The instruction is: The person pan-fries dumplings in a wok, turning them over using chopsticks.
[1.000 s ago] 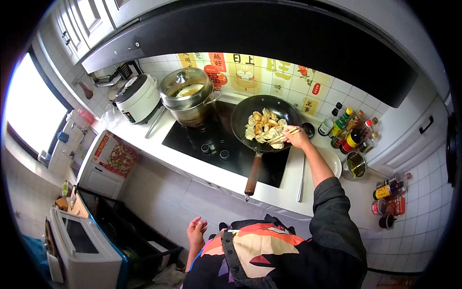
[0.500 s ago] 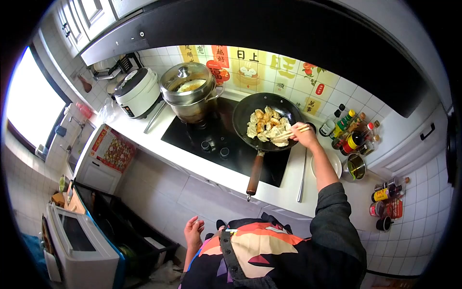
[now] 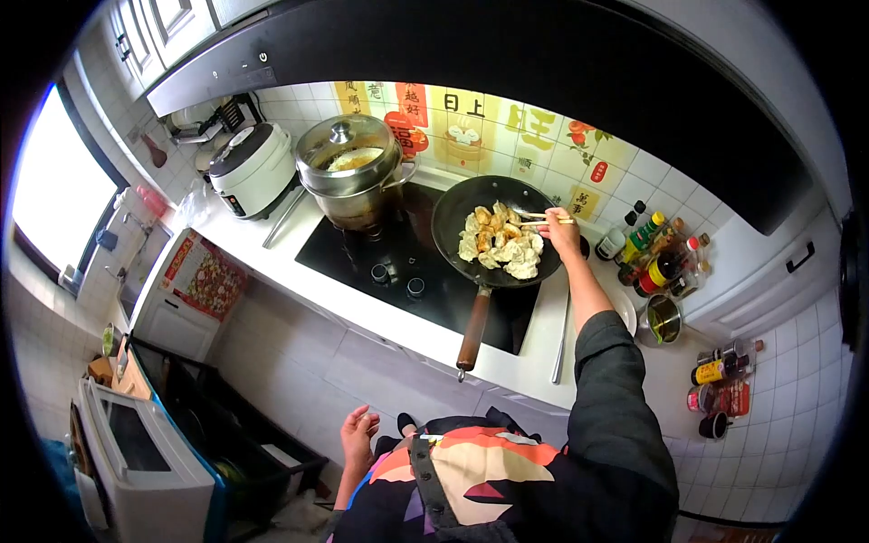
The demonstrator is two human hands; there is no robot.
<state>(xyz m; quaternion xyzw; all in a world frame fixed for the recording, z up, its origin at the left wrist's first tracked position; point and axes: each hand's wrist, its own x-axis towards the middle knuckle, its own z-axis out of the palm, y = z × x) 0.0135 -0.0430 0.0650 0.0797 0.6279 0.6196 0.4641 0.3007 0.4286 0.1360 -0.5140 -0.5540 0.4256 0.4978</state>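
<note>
Head view: the right hand grips a pair of chopsticks, fingers closed around the shafts toward their rear. The long axis of the chopsticks lies nearly level across the view, their tips directed left over the dumplings and their blunt ends projecting past the hand to the right; whether the tips touch a dumpling cannot be told. The dumplings, several with browned faces, lie heaped in the middle and right part of a dark frying pan. Its wooden handle extends from the near rim toward the person, long axis running front to back with a slight slant to the left, and ends in a metal loop near the counter's front edge. The left hand hangs low in front of the body, well apart from the pan, fingers loosely curled and no object visible in it. The pan stands at the right of a black cooktop; to its left stands a lidded steel pot, and farther left a white rice cooker. Right of the cooktop lie a long metal utensil, its axis front to back, and a white plate, with bottles beyond.
</note>
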